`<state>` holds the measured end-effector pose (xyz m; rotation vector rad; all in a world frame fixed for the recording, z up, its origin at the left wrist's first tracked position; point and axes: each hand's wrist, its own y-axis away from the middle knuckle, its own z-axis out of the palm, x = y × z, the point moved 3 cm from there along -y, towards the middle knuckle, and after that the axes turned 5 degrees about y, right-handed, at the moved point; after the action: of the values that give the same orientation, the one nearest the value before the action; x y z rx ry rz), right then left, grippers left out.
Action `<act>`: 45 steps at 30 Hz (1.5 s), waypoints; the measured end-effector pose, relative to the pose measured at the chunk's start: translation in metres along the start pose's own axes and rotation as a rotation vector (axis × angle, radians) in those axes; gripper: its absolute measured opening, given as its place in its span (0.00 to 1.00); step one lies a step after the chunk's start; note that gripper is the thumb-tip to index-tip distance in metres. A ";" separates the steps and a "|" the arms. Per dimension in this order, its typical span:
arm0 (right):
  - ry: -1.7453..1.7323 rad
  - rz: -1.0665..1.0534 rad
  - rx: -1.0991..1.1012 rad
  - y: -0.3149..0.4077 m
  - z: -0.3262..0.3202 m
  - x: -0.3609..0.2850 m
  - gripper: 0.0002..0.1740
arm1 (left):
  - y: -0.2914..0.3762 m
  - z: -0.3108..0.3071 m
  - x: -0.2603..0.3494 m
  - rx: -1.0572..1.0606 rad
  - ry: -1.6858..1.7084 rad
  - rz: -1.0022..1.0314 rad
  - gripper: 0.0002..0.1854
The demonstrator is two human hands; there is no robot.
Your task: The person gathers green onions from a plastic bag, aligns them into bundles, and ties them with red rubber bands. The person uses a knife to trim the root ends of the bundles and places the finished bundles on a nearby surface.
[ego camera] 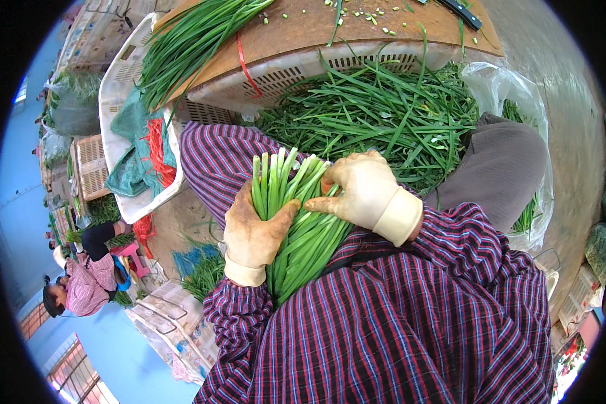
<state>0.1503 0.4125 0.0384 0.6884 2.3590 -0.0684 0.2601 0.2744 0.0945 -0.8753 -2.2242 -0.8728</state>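
My left hand [260, 227], in a soiled cream rubber glove, grips a bundle of garlic chives [303, 242] near its pale cut ends. The stalk ends point away from me, and the green leaves run back towards my lap. My right hand [363, 189], gloved alike, is at the bundle's right side. Its thumb and fingers pinch at some stalks, but what lies between the fingertips is partly hidden. Beyond my hands, between my knees, spreads a large heap of loose green leaves [384, 116].
A wooden board [303, 25] bears another chive bundle [197, 45], cut bits and a black-handled knife [462, 14]. At left, a white plastic crate [118, 76] holds green netting [134, 136] and red ties [159, 151]. A plastic bag [527, 91] lies right. Another person [83, 283] sits far left.
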 end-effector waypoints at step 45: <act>-1.557 0.352 -0.171 0.031 0.023 0.010 0.46 | 0.016 -0.015 -0.037 0.070 0.578 -0.008 0.18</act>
<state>0.1730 0.4386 0.0188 0.5861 0.7370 -0.1666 0.2985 0.2591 0.0826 -0.4963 -1.7407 -0.9071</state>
